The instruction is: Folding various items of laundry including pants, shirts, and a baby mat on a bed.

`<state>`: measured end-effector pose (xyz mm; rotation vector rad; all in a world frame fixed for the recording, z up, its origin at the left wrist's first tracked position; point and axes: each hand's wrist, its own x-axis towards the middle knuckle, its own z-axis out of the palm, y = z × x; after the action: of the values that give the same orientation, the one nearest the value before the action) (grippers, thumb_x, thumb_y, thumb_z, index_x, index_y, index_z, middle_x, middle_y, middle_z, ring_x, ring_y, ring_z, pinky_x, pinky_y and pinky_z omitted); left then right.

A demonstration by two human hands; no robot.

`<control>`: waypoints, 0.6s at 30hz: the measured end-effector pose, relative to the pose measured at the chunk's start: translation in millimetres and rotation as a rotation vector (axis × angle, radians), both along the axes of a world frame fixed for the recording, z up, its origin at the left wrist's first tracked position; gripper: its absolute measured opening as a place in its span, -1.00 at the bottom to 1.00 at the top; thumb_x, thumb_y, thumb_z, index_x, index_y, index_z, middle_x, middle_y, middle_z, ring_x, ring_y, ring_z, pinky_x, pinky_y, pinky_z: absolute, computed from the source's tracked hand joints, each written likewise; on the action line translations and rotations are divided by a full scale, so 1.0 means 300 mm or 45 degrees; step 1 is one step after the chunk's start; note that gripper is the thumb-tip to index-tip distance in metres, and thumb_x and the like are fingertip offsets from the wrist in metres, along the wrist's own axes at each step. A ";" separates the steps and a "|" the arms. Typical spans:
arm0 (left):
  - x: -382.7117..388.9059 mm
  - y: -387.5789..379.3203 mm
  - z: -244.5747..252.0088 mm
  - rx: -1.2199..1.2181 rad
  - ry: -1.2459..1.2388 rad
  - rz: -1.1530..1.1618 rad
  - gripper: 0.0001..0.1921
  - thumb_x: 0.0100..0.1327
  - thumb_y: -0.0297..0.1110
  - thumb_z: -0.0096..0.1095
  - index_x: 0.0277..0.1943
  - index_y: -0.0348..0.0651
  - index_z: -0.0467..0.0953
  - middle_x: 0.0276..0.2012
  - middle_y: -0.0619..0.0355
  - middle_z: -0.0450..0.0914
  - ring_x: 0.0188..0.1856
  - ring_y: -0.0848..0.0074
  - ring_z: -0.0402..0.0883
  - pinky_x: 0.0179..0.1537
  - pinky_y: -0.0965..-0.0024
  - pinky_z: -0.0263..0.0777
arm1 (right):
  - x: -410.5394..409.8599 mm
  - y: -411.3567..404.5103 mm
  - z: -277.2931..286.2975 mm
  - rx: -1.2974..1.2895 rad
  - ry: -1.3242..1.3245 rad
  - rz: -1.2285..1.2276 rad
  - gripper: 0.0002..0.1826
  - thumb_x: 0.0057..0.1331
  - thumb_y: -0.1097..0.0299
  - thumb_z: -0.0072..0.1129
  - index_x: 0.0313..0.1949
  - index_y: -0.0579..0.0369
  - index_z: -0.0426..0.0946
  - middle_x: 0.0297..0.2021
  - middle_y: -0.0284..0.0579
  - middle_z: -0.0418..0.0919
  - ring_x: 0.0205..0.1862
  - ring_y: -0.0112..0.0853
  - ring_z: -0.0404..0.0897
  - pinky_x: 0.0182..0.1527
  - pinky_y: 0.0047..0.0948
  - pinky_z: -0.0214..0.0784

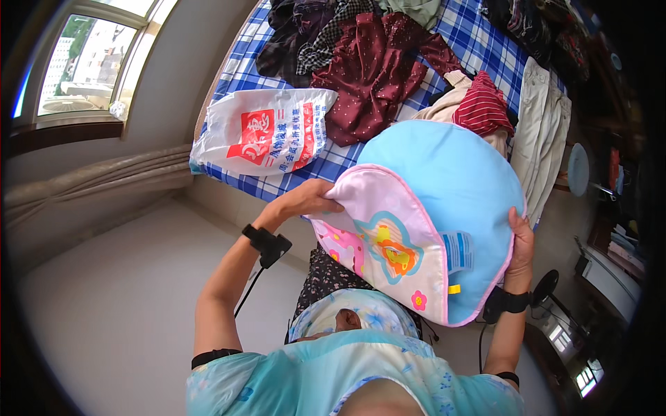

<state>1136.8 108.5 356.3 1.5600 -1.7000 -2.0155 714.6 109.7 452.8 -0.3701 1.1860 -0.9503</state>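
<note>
Both hands hold a round padded mat [442,166], blue on one face, pink and cartoon-printed on the other. My left hand [309,197] pinches its folded-over pink edge. My right hand [520,242] grips the opposite rim, thumb on the blue face. The left part of the mat folds over the blue face, so the pink print with a yellow and orange figure shows. A printed label [458,251] and a small yellow tag [455,289] lie on the blue side. The mat is held in front of my body, at the bed's near edge.
A bed with a blue plaid sheet [244,73] lies ahead. On it are a white plastic bag [218,135] with printing, a maroon dotted garment [359,88], a red striped garment [481,104], pale trousers [541,135] and dark clothes [291,31]. A window [86,57] is at left.
</note>
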 end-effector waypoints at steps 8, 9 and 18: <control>0.670 0.099 0.280 0.212 0.348 1.412 -0.62 0.30 -0.19 0.14 0.09 -0.19 0.39 -0.20 0.22 0.60 -0.30 0.58 0.60 -0.32 0.49 0.49 | 0.100 -0.444 0.154 -0.695 -0.750 0.040 -0.59 0.42 0.25 -0.10 0.10 0.35 0.33 0.08 0.12 0.45 0.13 -0.23 0.46 0.20 -0.26 0.29; 0.711 0.105 0.286 0.156 0.381 1.583 -0.61 0.31 -0.18 0.13 0.10 -0.20 0.36 -0.15 0.16 0.59 -0.22 0.49 0.63 -0.24 0.41 0.55 | 0.225 -0.531 0.197 -0.629 -0.657 0.069 -0.56 0.43 0.25 -0.13 0.14 0.36 0.28 0.16 0.17 0.37 0.24 -0.14 0.34 0.27 -0.23 0.20; 1.407 0.202 -0.061 0.261 -0.002 1.970 -0.67 0.20 -0.06 0.27 -0.15 -0.09 0.45 -0.39 0.21 0.58 -0.52 0.53 0.56 -0.56 0.46 0.47 | 0.841 -0.729 -0.239 -0.432 0.216 0.361 -0.31 0.25 0.13 0.15 0.26 0.25 0.19 0.04 0.04 0.44 -0.01 -0.27 0.51 0.12 -0.28 0.27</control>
<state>1559.0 169.0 338.0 1.8700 0.0537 -1.2193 966.8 -109.0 381.0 -0.8818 1.0875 -0.8823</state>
